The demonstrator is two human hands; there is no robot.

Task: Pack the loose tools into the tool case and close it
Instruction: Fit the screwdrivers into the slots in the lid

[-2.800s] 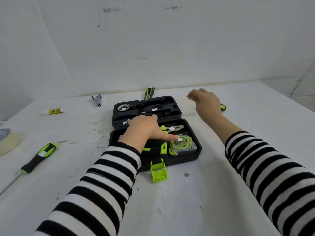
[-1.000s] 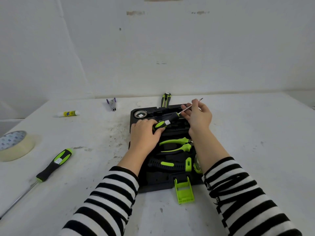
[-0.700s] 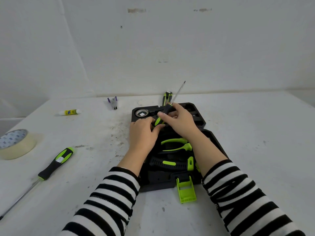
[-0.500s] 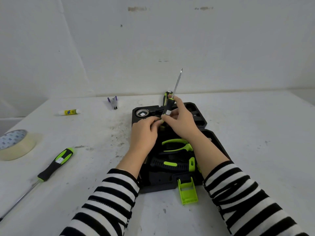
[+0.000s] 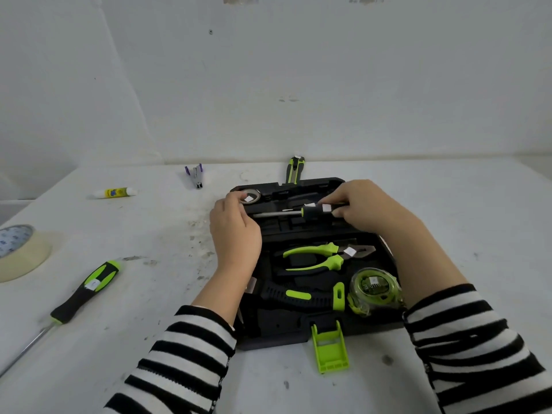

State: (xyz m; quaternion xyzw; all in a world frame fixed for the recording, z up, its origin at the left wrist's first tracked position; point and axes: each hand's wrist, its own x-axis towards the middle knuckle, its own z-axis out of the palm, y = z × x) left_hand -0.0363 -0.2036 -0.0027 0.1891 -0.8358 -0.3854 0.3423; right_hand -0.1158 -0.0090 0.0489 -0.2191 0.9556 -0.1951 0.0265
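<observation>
The black tool case [image 5: 268, 339] lies open in front of me, its green latch [image 5: 330, 349] hanging over the near edge. My right hand [image 5: 367, 209] grips the handle of a small screwdriver [image 5: 313, 210] that lies level over the case's far half, shaft pointing left. My left hand [image 5: 234, 234] rests at the case's left side, its fingertips at the shaft's tip. Green-handled pliers [image 5: 316, 256], a black and green handle [image 5: 301, 294] and a tape measure [image 5: 375, 289] sit in the near half. A larger screwdriver [image 5: 85, 291] lies loose on the table at the left.
A green and black utility knife [image 5: 295, 170] lies just behind the case. A roll of tape [image 5: 18, 252] sits at the far left, with a glue stick [image 5: 115, 192] and a small purple stapler [image 5: 195, 176] further back. A wall rises behind the white table [image 5: 448, 204].
The small screwdriver swung from pointing up to lying level with its shaft to the left, over the case's far half. My right hand shifted right along it; my left slid to the shaft's tip.
</observation>
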